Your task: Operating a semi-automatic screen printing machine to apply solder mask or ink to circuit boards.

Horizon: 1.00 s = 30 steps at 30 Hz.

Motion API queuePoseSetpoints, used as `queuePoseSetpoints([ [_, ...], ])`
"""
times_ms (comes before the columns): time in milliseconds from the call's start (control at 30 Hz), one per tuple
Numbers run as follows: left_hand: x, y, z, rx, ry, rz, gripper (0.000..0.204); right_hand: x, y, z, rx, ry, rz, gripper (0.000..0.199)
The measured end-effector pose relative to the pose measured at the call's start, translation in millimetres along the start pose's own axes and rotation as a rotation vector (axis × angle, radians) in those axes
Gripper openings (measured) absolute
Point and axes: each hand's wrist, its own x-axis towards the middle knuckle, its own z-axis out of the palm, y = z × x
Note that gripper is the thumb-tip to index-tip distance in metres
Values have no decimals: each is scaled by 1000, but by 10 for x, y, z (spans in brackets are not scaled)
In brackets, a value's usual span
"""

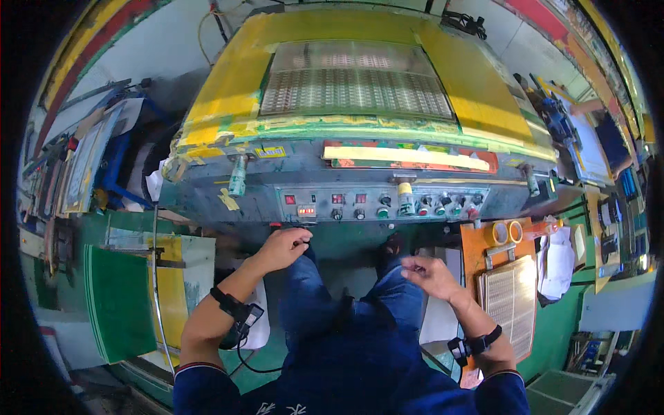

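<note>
My left hand hovers just below the machine's front control panel, above my left knee. Its fingers are curled in toward the thumb, and nothing shows between them. Over my right thigh is my right hand, also loosely closed with no visible object in it. Neither hand touches the panel, which carries several knobs, buttons and a small lit red display. Above the panel, a yellow-framed screen with a translucent, finely patterned middle lies on the machine. A pale strip in a red holder runs along its front edge.
At right, an orange-brown board carries tape rolls and a stack of patterned sheets. White papers lie beside it. Green boards and a thin metal rod stand at left. Another person's arm shows far right.
</note>
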Motion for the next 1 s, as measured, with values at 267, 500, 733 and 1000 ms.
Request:
queuePoseSetpoints([
  [267, 19, -90, 19, -1, 25, 64, 26, 4, 95, 72, -16, -28, 37, 36],
  [500, -103, -23, -101, -10, 15, 45, 25, -5, 21, 88, -64, -31, 39, 35],
  [733, -283, -216, 32, -21, 20, 48, 24, -26, 24, 256, -39, -74, 92, 35],
  [1000, 24, 116, -192, -31, 4, 140, 20, -88, 137, -4, -78, 32, 39, 36],
])
